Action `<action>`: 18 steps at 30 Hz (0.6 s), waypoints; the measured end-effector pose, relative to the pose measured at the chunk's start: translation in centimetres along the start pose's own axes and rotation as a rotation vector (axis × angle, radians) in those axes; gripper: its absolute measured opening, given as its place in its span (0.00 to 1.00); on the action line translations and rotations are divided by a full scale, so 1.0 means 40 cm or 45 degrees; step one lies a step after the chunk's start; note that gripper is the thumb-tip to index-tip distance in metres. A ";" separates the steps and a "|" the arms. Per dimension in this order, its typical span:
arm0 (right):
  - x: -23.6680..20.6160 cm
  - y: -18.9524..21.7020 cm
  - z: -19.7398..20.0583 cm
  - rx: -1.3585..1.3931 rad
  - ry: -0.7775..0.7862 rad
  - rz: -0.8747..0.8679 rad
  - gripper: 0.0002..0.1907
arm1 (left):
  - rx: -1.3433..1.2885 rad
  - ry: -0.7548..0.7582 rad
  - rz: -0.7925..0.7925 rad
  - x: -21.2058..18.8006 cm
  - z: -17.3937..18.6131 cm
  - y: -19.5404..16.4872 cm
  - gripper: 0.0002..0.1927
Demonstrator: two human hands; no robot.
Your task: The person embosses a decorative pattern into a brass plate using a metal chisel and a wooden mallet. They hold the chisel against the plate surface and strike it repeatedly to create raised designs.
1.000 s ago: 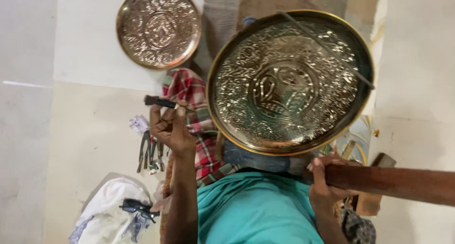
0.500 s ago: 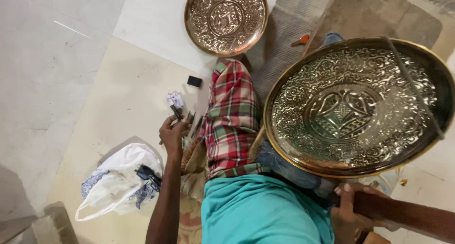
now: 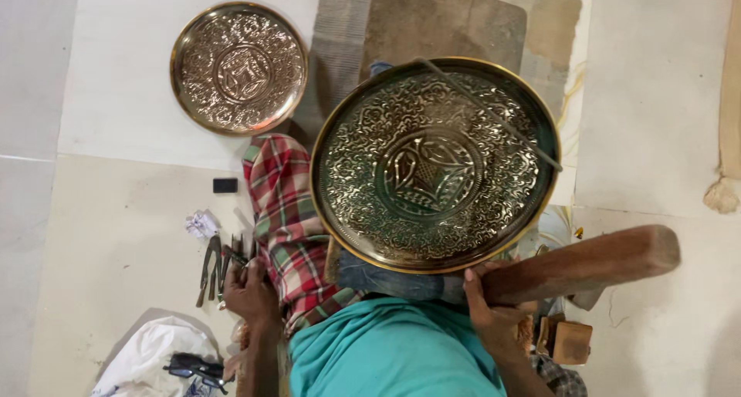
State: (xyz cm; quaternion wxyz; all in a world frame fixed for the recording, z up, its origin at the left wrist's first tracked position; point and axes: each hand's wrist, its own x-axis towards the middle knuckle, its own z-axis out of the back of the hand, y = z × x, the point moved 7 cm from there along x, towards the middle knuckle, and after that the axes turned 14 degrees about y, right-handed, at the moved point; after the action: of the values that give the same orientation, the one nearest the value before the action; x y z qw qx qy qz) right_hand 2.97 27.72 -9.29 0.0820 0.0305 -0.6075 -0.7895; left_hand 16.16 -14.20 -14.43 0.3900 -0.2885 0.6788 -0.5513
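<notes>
Embossed brass tray on the lap, mallet in hand.

The big round tray [image 3: 432,165], shiny brass with dense raised scrollwork and a smooth gold rim, rests tilted on the person's lap above the checked cloth [image 3: 289,227]. The right hand [image 3: 490,300] is clenched around the thick, rough wooden mallet [image 3: 579,262], which points out to the side just under the tray's rim. The left hand [image 3: 251,289] hangs low by the thigh, fingers curled down onto dark metal tools [image 3: 220,262] lying on the pale floor [image 3: 116,235]. A smaller embossed tray [image 3: 239,67] lies flat well apart.
</notes>
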 end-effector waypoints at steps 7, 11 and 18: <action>-0.016 -0.024 -0.035 0.196 -0.024 0.002 0.16 | -0.079 0.190 -0.310 -0.028 -0.128 -0.215 0.13; 0.004 0.022 -0.030 -0.016 -0.010 0.156 0.15 | -0.258 0.689 -0.326 -0.077 -0.376 -0.261 0.17; -0.003 0.000 -0.032 0.109 -0.089 0.186 0.15 | -0.183 1.096 -0.356 -0.171 -0.630 -0.230 0.16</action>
State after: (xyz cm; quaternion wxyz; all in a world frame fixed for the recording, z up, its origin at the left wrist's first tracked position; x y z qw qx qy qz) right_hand 3.28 26.50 -9.62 0.1166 -0.0378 -0.6439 -0.7552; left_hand -1.92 2.53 -1.82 -0.0269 -0.1483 0.7702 -0.6198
